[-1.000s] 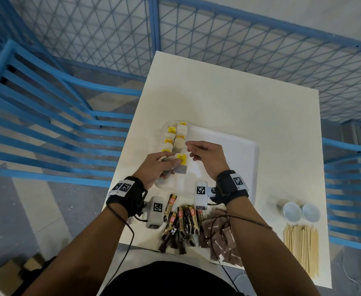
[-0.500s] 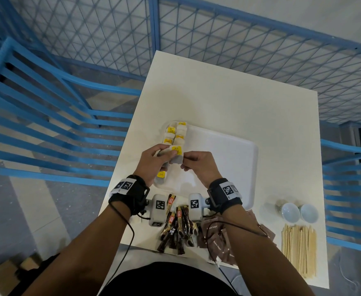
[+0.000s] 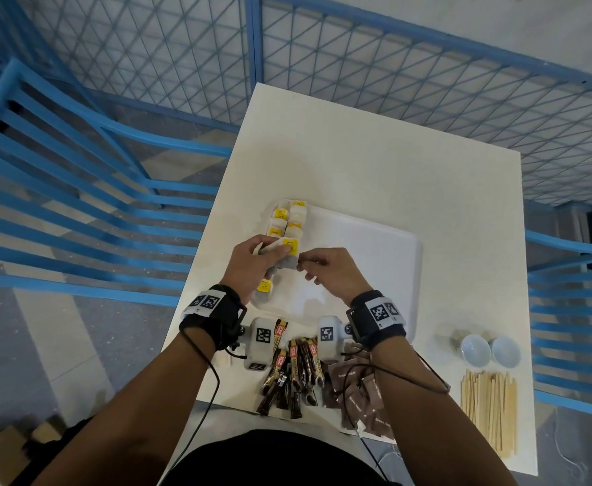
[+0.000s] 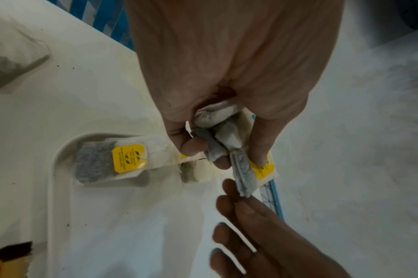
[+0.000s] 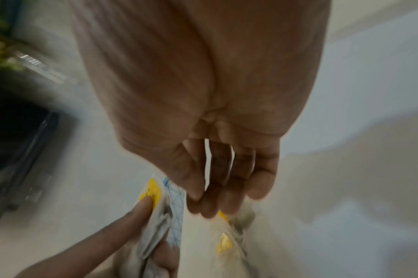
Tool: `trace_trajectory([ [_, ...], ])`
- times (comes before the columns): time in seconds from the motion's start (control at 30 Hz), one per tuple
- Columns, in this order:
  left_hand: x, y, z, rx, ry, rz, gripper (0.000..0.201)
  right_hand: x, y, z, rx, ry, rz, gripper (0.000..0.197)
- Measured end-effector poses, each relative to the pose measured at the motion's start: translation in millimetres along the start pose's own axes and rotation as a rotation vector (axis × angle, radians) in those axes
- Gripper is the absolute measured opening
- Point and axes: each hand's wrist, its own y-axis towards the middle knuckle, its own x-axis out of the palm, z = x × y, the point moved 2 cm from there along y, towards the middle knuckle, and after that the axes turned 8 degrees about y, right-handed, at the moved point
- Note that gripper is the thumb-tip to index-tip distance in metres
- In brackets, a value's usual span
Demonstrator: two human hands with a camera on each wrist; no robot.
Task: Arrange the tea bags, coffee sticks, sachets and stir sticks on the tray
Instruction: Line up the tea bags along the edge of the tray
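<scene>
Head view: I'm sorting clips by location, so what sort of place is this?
Probably a fenced data-recording station, not a kitchen: a small white table inside blue mesh fencing, with a tray and tea bags laid out.

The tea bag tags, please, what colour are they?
Yellow tags with dark print, clearest in the left wrist view.

Smooth, faintly glossy white plastic tray; thin matt paper tea bags; pale bare-wood stir sticks; shiny foil coffee sticks.
</scene>
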Motion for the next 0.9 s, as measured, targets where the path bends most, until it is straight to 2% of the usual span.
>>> trace_trajectory([
  [0.13, 1.0, -1.1, -0.4, 0.015, 0.041, -0.008, 0.019, -3.0, 4.5, -10.2, -0.019, 0.113, 0.130, 0.015],
  [0.3, 3.6, -3.6, -1.7, 0.029, 0.088, -0.031, 0.016, 4.3, 8.2, -6.1, -0.071, 0.084, 0.139, 0.010],
  [0.53, -4.0, -2.6, -7.9, -0.020, 0.140, -0.038, 0.019, 6.7, 14.5, 6.4, -0.009, 0.117, 0.165, 0.009],
  [0.73, -25.3, -1.2, -23.8, -0.111, 0.185, 0.073, 0.012, 5.3, 32.4, 22.2, 0.053, 0.028, 0.235, 0.012],
  [0.9, -44.0, -4.1, -30.3, -0.136, 0.220, 0.081, 0.011, 19.9, 51.2, 33.8, 0.066, -0.099, 0.235, 0.012],
])
